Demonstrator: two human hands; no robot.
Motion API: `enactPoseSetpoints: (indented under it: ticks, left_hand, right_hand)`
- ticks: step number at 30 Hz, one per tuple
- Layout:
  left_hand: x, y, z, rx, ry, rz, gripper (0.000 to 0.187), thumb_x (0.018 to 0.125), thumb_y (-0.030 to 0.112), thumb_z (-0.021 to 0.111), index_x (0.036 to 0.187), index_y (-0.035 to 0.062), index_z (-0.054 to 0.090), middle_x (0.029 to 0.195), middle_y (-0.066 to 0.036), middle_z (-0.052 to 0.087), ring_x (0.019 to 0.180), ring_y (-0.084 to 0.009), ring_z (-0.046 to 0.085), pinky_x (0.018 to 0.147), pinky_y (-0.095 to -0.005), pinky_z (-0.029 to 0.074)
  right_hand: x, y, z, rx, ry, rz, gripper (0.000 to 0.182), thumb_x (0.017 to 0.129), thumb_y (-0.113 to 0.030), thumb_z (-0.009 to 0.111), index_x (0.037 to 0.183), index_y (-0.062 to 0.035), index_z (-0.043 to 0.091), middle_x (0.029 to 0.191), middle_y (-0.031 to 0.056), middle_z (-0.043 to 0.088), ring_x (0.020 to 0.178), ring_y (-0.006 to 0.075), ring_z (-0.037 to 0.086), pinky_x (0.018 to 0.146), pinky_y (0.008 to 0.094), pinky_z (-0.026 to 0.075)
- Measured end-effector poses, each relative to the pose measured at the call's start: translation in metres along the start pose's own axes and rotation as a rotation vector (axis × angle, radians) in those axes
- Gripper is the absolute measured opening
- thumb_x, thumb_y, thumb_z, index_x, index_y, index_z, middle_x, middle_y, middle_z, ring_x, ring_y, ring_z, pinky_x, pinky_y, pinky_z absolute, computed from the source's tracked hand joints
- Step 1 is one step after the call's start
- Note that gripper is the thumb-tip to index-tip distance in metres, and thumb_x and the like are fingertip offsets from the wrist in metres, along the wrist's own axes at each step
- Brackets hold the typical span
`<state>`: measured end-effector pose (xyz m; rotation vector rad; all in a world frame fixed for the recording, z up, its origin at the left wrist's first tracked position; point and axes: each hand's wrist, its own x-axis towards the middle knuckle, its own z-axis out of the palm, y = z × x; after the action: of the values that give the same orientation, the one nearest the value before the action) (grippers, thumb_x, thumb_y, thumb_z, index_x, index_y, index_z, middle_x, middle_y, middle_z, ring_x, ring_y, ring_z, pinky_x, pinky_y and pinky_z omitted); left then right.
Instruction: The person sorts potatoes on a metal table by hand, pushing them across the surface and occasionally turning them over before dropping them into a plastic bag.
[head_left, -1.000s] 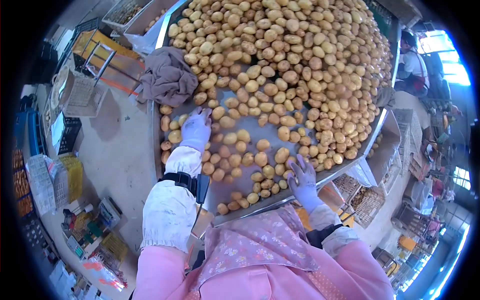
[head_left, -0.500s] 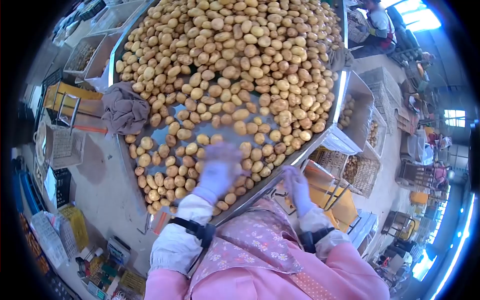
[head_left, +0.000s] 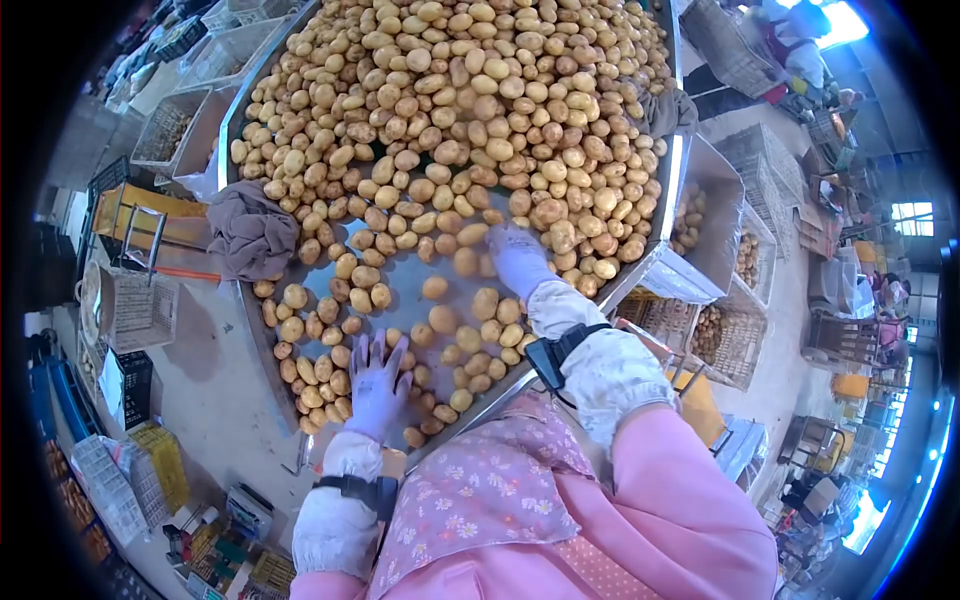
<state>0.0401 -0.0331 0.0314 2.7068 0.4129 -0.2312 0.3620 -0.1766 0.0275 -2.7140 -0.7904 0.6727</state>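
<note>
A large heap of potatoes (head_left: pixel 480 110) covers the upper part of a metal sorting table (head_left: pixel 405 285), with looser ones spread toward me. My left hand (head_left: pixel 378 388), in a lilac glove, lies open with fingers spread at the near left, touching potatoes there. Holding nothing that I can see, my right hand (head_left: pixel 518 262), gloved alike, reaches to the front edge of the heap. Its fingers point away from me and lie against potatoes, their tips partly hidden. Several potatoes just left of it are blurred by motion.
A raised metal rim (head_left: pixel 480 412) runs along the table's near side. A grey-brown cloth (head_left: pixel 252 230) hangs over the left edge, another cloth (head_left: pixel 668 112) over the right. Crates with potatoes (head_left: pixel 708 335) stand at the right. A person (head_left: pixel 797 45) is at the far right.
My right hand has come from beside the table onto the heap's front edge. My left hand has drawn back left and spread its fingers. Potatoes between them have shifted, baring more metal.
</note>
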Motion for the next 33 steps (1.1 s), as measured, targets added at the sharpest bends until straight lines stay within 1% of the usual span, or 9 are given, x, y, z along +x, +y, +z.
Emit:
enactPoseSetpoints:
  ticks: [14,15,18,20,23,26,27,31,33]
  left_hand:
    - [-0.031,0.002,0.019,-0.199,0.286,-0.154,0.058,0.091,0.023,0.060,0.144,0.0046,0.051,0.148,-0.022,0.050,0.134,-0.0454,0.045,0.116,-0.0555,0.030]
    - [-0.031,0.001,0.014,-0.134,0.330,-0.163,0.056,0.091,0.024,0.059,0.143,0.0043,0.052,0.148,-0.022,0.050,0.133,-0.0454,0.045,0.116,-0.0554,0.030]
    - [-0.023,0.031,-0.007,-0.046,0.255,-0.090,0.049,0.094,0.020,0.056,0.140,0.0041,0.055,0.148,-0.022,0.049,0.138,-0.0412,0.043,0.116,-0.0542,0.031]
    - [-0.007,0.056,-0.004,-0.106,0.172,0.097,0.047,0.092,0.018,0.056,0.137,0.0055,0.058,0.147,-0.020,0.050,0.138,-0.0398,0.044,0.116,-0.0538,0.032]
    - [0.010,0.084,0.019,-0.136,0.072,0.290,0.047,0.088,0.014,0.059,0.134,0.0065,0.060,0.149,-0.016,0.048,0.137,-0.0401,0.045,0.114,-0.0554,0.035]
    - [0.016,0.074,0.021,-0.141,0.033,0.275,0.049,0.085,0.013,0.063,0.134,0.0074,0.061,0.147,-0.014,0.048,0.135,-0.0405,0.046,0.114,-0.0550,0.037]
    - [0.004,0.061,0.026,-0.130,0.039,0.234,0.049,0.085,0.013,0.063,0.134,0.0074,0.061,0.147,-0.014,0.048,0.135,-0.0405,0.046,0.114,-0.0550,0.037]
    - [-0.074,0.010,0.011,-0.237,0.026,0.219,0.051,0.082,0.013,0.066,0.133,0.0114,0.063,0.140,-0.014,0.052,0.132,-0.0408,0.048,0.111,-0.0549,0.040]
    - [-0.112,-0.014,0.006,-0.207,-0.041,0.199,0.050,0.081,0.017,0.068,0.130,0.0119,0.065,0.137,-0.016,0.054,0.128,-0.0404,0.051,0.107,-0.0553,0.041]
  right_hand:
    - [-0.168,0.124,0.000,0.174,0.579,-0.458,0.038,0.090,-0.019,0.073,0.126,-0.0096,0.063,0.123,0.0151,0.068,0.116,0.0342,0.063,0.095,0.0423,0.053]
    - [-0.204,0.123,-0.013,0.526,0.441,0.196,0.040,0.089,-0.016,0.073,0.128,-0.0098,0.063,0.122,0.0162,0.068,0.116,0.0346,0.063,0.098,0.0424,0.052]
    - [-0.245,0.183,-0.022,0.197,0.336,0.387,0.044,0.087,-0.013,0.072,0.130,-0.0113,0.062,0.128,0.0177,0.065,0.115,0.0332,0.064,0.097,0.0415,0.053]
    - [-0.246,0.188,-0.018,-0.429,0.500,0.240,0.046,0.088,-0.013,0.070,0.132,-0.0130,0.061,0.138,0.0193,0.058,0.117,0.0350,0.063,0.098,0.0421,0.052]
    - [-0.168,0.121,0.025,0.378,0.351,0.042,0.050,0.089,-0.025,0.070,0.137,-0.0150,0.059,0.147,0.0207,0.049,0.132,0.0420,0.049,0.110,0.0521,0.041]
    - [-0.113,0.005,0.058,0.141,0.519,-0.208,0.061,0.092,-0.038,0.066,0.149,-0.0245,0.049,0.156,0.0231,0.038,0.147,0.0471,0.029,0.120,0.0577,0.022]
    - [-0.121,-0.039,0.057,-0.190,0.184,-0.068,0.066,0.093,-0.042,0.064,0.152,-0.0239,0.044,0.162,0.0183,0.032,0.150,0.0459,0.023,0.118,0.0652,0.020]
    - [-0.113,0.004,0.069,-0.192,-0.054,-1.045,0.071,0.089,-0.048,0.066,0.152,-0.0267,0.042,0.164,0.0061,0.030,0.153,0.0355,0.021,0.119,0.0661,0.017]
    - [-0.058,0.024,0.034,-0.301,-0.140,-0.895,0.078,0.083,-0.049,0.073,0.151,-0.0254,0.043,0.163,0.0046,0.032,0.152,0.0328,0.023,0.122,0.0610,0.016]
